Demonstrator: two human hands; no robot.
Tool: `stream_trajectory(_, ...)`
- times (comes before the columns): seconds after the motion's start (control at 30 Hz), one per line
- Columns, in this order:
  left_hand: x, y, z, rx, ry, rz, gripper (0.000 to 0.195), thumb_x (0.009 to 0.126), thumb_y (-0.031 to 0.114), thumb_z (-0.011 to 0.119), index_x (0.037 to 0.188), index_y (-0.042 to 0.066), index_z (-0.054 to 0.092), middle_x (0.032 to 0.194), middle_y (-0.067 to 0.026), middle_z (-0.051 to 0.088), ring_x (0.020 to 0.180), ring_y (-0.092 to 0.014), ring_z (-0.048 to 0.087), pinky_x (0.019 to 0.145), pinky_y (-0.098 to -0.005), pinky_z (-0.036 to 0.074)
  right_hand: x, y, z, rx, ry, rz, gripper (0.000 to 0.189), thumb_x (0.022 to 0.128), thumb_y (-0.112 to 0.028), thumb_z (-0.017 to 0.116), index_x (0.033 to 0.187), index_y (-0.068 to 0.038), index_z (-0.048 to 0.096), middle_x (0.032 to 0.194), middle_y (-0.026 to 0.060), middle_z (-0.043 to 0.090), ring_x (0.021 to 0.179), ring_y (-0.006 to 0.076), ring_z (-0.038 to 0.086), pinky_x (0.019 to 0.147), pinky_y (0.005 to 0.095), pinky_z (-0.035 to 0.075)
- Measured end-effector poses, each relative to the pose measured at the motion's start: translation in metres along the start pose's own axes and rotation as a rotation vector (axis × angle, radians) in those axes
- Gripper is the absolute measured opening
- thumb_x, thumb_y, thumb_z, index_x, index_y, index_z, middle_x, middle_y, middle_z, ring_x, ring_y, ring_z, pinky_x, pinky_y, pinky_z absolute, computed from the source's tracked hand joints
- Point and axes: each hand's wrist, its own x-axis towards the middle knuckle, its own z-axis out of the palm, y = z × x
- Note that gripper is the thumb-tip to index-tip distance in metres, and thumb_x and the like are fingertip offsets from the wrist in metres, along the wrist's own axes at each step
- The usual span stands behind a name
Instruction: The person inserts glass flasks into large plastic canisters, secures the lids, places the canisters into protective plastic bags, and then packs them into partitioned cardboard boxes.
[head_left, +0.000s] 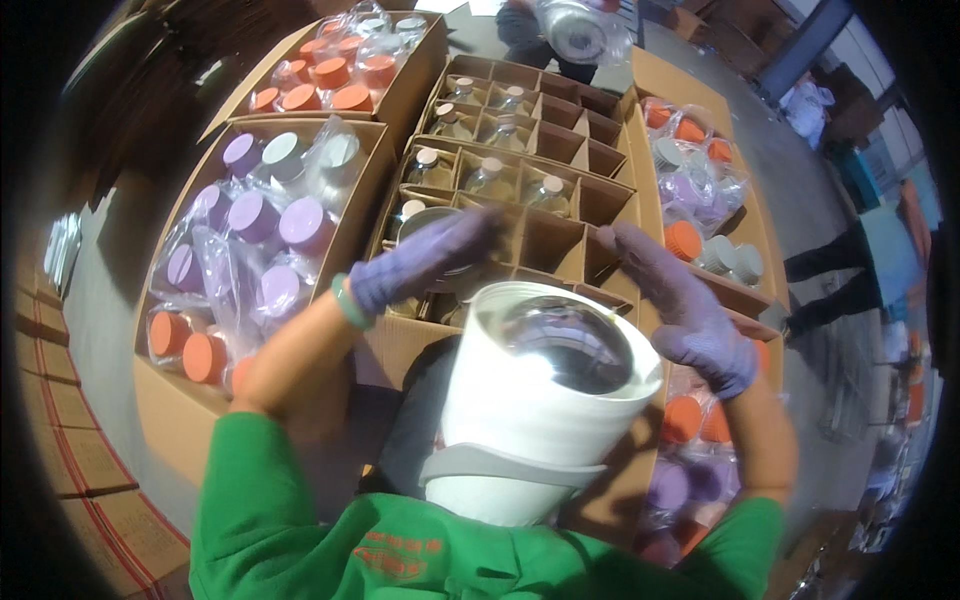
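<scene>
My left hand (427, 259), in a purple glove, is blurred above the divided carton, its fingers stretched right. Beneath it shows a clear round rim; whether the hand grips it cannot be told. My right hand (690, 322), gloved alike, has its fingers apart and holds nothing, at the carton's right edge. Between my forearms, close to my chest, a white cylindrical container (525, 420) with a grey band tilts away from me, a mirrored dome (566, 345) in its mouth. Clear vessels with pale tops (489, 176) stand in several cells of the cardboard dividers (551, 240).
A left carton (349, 202) holds purple, white and orange lidded containers in plastic film. Orange-lidded containers (330, 73) fill another behind it. More lidded containers (684, 240) stand at right. A person (525, 34) is beyond the cartons near a clear object (585, 34); another person (889, 247) stands right.
</scene>
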Motion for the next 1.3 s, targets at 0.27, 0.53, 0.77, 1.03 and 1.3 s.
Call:
stream_trajectory(0.27,0.026,-0.12,-0.078,1.239,0.067,-0.181,0.066,0.074,0.023,0.076,0.135,0.015,0.055,0.138,-0.0209,0.051,0.121,-0.04,0.054,0.104,-0.0433,0.044,0.061,-0.054,0.021,-0.762,-0.445,0.073,0.062,0.075,-0.055,0.076,0.105,-0.002,0.067,0.089,0.0174,0.069,0.083,0.025,0.07,0.075,0.0355,0.053)
stream_trajectory(0.53,0.039,0.028,-0.058,-0.136,0.081,0.048,0.068,0.078,0.011,0.082,0.137,0.0,0.051,0.121,-0.0097,0.066,0.106,-0.018,0.064,0.092,-0.0311,0.054,0.122,0.012,-0.013,-1.108,-0.054,-0.599,0.07,0.088,-0.039,0.062,0.149,-0.013,0.041,0.155,0.0189,0.035,0.144,0.0405,0.031,0.117,0.0522,0.024)
stream_trajectory(0.77,0.016,0.123,-0.057,-0.086,0.075,0.391,0.058,0.087,0.008,0.073,0.14,0.003,0.048,0.133,-0.0122,0.058,0.122,-0.02,0.057,0.106,-0.0347,0.048,0.139,0.011,-0.026,-0.159,-0.115,0.109,0.049,0.088,-0.026,0.065,0.131,-0.003,0.06,0.117,0.0104,0.067,0.107,0.018,0.063,0.098,0.0304,0.048)
stream_trajectory(1.03,0.014,0.124,-0.023,0.087,0.104,0.526,0.047,0.094,0.018,0.064,0.135,-0.002,0.051,0.123,-0.0132,0.063,0.114,-0.021,0.061,0.098,-0.0337,0.05,0.113,-0.074,0.042,-0.414,-0.109,-0.711,0.039,0.083,-0.004,0.076,0.12,-0.003,0.067,0.107,0.0085,0.072,0.095,0.0163,0.07,0.087,0.0299,0.057)
stream_trajectory(1.3,0.015,0.151,0.044,0.139,0.228,0.473,0.06,0.08,0.003,0.077,0.134,0.0,0.052,0.119,-0.0089,0.063,0.111,-0.017,0.061,0.095,-0.0313,0.053,0.159,-0.071,-0.028,-0.024,0.088,-0.551,0.038,0.086,-0.037,0.069,0.111,-0.008,0.069,0.098,0.0059,0.072,0.091,0.0159,0.069,0.077,0.0315,0.056)
